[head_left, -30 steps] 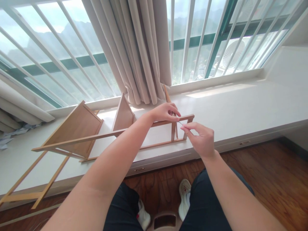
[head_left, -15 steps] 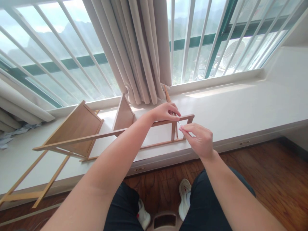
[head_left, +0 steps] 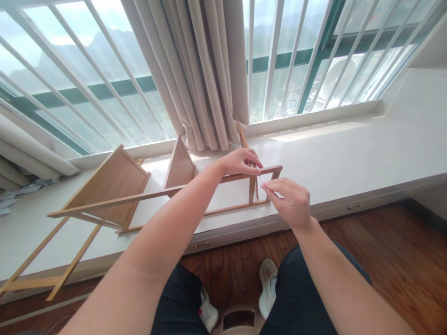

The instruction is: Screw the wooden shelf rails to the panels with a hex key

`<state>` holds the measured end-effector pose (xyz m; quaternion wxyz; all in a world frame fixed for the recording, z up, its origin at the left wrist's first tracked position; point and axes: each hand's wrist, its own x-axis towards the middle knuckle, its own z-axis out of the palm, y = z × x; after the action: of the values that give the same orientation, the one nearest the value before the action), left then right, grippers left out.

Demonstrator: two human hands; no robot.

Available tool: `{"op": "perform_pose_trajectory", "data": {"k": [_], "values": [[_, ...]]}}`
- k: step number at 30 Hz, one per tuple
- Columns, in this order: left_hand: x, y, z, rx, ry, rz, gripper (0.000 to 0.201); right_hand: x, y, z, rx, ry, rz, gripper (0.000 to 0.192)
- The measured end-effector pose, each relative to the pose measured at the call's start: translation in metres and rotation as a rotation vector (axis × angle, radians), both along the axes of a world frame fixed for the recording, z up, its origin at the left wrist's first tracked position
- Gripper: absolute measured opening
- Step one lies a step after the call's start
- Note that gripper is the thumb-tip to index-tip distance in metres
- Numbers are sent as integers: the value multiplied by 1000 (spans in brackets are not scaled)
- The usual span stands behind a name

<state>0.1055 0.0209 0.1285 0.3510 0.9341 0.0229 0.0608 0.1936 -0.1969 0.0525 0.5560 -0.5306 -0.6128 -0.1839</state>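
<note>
A light wooden shelf frame (head_left: 115,200) lies on its side across the white window ledge (head_left: 349,153), with two panels tilted up. My left hand (head_left: 240,163) grips the frame's upper rail near its right end. My right hand (head_left: 291,202) pinches a thin metal tool (head_left: 261,178) whose tip points at the rail, right by my left fingertips. The tool is small and mostly hidden by my fingers.
Beige curtains (head_left: 206,70) hang behind the frame in front of a barred window. A loose wooden side frame (head_left: 45,265) leans off the ledge at lower left. My shoes (head_left: 268,286) and a small stool edge (head_left: 239,321) are on the dark wood floor.
My right hand has shifted slightly left and up toward the rail, twisting a little. The left hand and frame have stayed put.
</note>
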Motion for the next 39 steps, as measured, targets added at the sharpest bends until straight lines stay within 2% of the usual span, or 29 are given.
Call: {"op": "perform_pose_trajectory", "data": {"k": [8, 17, 22, 29, 39], "values": [[0, 1, 0, 8, 17, -1, 33, -2, 0, -2, 6, -8, 15, 12], [-2, -1, 3, -56, 11, -12, 29, -8, 6, -13, -48, 279, -5, 6], [-1, -1, 2, -57, 12, -10, 28, -8, 8, -11, -76, 292, 14, 14], [-1, 1, -1, -49, 6, -21, 30, -5, 11, -5, -47, 247, 106, 16], [0, -1, 1, -21, -2, -10, 27, 5, 14, -6, -177, 331, 229, 22]]}}
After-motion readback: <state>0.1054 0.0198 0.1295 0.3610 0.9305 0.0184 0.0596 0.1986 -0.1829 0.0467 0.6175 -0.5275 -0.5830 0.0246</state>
